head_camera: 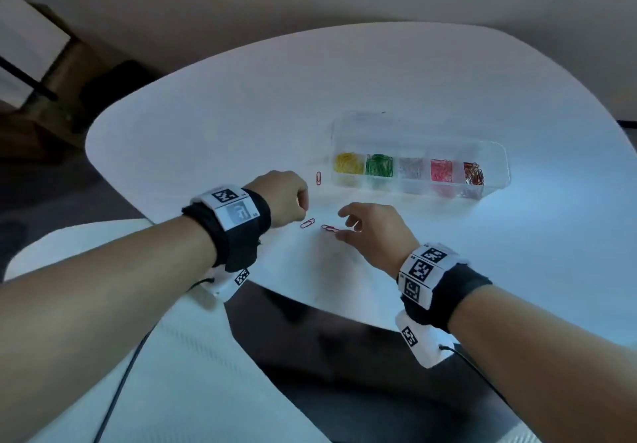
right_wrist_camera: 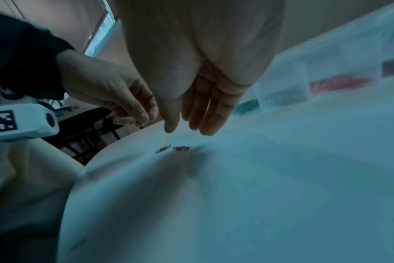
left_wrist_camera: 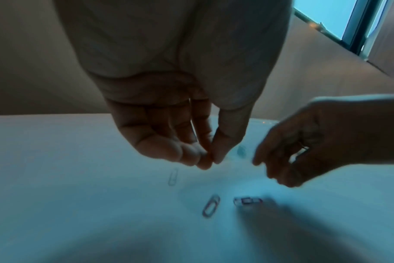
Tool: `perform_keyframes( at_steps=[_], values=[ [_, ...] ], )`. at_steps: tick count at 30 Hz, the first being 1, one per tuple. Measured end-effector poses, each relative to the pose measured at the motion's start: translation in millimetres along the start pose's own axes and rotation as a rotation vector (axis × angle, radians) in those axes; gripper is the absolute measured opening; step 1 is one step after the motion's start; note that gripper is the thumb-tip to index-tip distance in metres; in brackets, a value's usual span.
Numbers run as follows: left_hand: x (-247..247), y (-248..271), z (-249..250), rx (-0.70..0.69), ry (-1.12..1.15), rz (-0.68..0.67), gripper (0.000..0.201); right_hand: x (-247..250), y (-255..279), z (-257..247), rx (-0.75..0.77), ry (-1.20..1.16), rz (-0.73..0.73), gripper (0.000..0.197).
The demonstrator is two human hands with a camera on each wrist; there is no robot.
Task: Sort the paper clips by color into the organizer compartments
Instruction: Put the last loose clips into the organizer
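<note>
A clear organizer (head_camera: pixel 500 163) on the white table (head_camera: pixel 241 115) holds yellow (head_camera: pixel 348 164), green (head_camera: pixel 379 166), silver (head_camera: pixel 410 168), pink (head_camera: pixel 441 170) and red clips (head_camera: pixel 473 174), one colour per compartment. Three red clips lie loose: one left of the organizer (head_camera: pixel 318 178), two between my hands (head_camera: pixel 307 223) (head_camera: pixel 330 228). My left hand (head_camera: pixel 303 206) hovers with fingertips curled against the thumb (left_wrist_camera: pixel 223 153); no clip shows in them. My right hand (head_camera: pixel 346 225) hangs with relaxed fingers just over the right-hand clip (left_wrist_camera: pixel 247 201), not holding it.
The table's rounded near edge (head_camera: pixel 310 301) runs just behind my wrists. A white chair seat (head_camera: pixel 155 356) sits below it on the left, with a black cable (head_camera: pixel 117 394) across it. Dark furniture (head_camera: pixel 51 74) stands far left.
</note>
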State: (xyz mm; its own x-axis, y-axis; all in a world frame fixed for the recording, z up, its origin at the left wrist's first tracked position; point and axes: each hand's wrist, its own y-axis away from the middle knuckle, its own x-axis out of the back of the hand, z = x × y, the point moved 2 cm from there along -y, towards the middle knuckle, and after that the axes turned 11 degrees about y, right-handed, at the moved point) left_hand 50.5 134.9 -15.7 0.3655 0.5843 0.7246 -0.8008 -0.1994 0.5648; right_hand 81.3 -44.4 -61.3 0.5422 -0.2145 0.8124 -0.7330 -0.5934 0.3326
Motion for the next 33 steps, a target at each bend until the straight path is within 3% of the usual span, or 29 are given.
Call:
perform_keyframes(
  at_steps=[3, 7, 14, 18, 20, 23, 26, 28, 31, 33],
  values=[
    [-23, 4, -9, -0.023, -0.054, -0.040, 0.014, -16, -13, -12, 0.006, 0.118, -0.032, 0.033],
    [-35, -1, -11, -0.161, -0.065, 0.018, 0.023, -17, -21, -21, 0.036, 0.274, -0.014, 0.024],
    [-43, -15, -14, -0.209, -0.132, 0.003, 0.023, -16, -20, -20, -0.129, 0.285, -0.067, 0.018],
    [-47, -12, -12, -0.203, -0.174, -0.017, 0.019, -10, -15, -10, -0.288, -0.084, -0.006, 0.012],
    [-49, -11, -13, -0.176, -0.124, -0.033, 0.018, -7, -15, -8, -0.304, -0.276, 0.016, 0.010],
    [-41, -10, -18, -0.076, 0.048, -0.005, 0.006, -2, -21, -15, -0.286, -0.377, 0.016, 0.018],
    [-21, -15, -28, 0.042, 0.170, 0.071, 0.024, 1, -32, -28, -0.357, -0.517, -0.027, 0.029],
    [-10, -18, -32, 0.133, 0.205, 0.104, 0.022, 4, -42, -36, -0.389, -0.576, -0.052, 0.029],
    [-3, -19, -35, 0.146, 0.224, 0.096, 0.028, 3, -60, -47, -0.290, -0.271, -0.055, 0.027],
    [-3, -25, -39, 0.108, 0.283, 0.174, 0.023, -2, -66, -53, -0.233, -0.065, -0.029, 0.031]
  ],
)
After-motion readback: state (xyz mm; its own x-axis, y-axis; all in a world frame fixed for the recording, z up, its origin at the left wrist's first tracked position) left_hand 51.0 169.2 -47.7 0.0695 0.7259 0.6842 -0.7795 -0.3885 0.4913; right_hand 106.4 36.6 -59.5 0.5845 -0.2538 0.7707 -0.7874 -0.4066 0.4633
